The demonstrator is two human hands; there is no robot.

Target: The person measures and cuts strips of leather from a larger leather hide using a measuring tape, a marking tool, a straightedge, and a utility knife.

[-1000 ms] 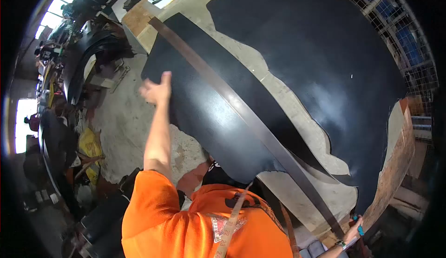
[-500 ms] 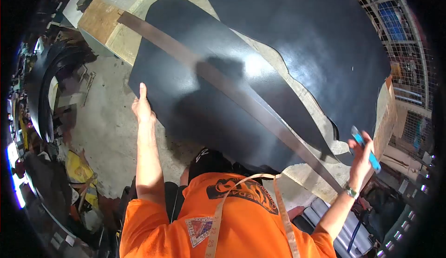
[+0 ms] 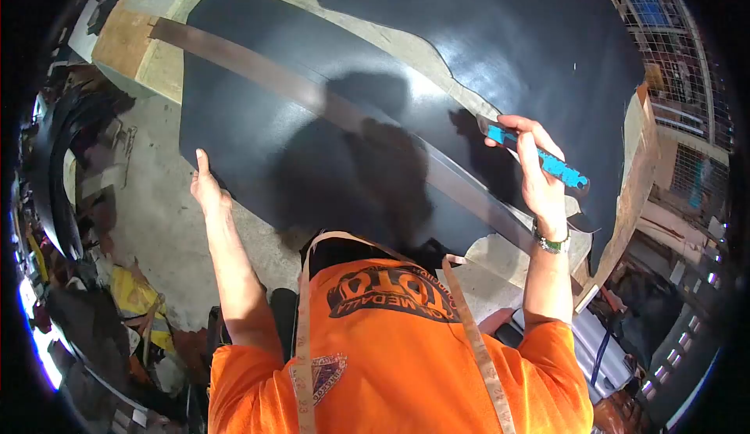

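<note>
A large black leather sheet (image 3: 234,98) lies in front of me, with a long metal straightedge (image 3: 234,60) running diagonally across it. My left hand (image 3: 209,192) grips the sheet's near left edge, thumb up on the rim and the other fingers mostly hidden. In my right hand (image 3: 544,180) is a blue and black utility knife (image 3: 564,173), held above the right part of the sheet, its front end pointing up and left. My shadow covers the middle of the leather.
A second black hide (image 3: 531,35) with a wavy edge spreads over the far side of the pale worktable (image 3: 375,32). Wire mesh shelving (image 3: 656,28) stands at the right. Dark curved scraps (image 3: 58,160) are at the left. A tape measure (image 3: 480,348) hangs around my neck.
My right hand has brought the knife left and up, from beyond the sheet's right end to over it. My left hand stays at the edge. The view has shifted and I lean further forward.
</note>
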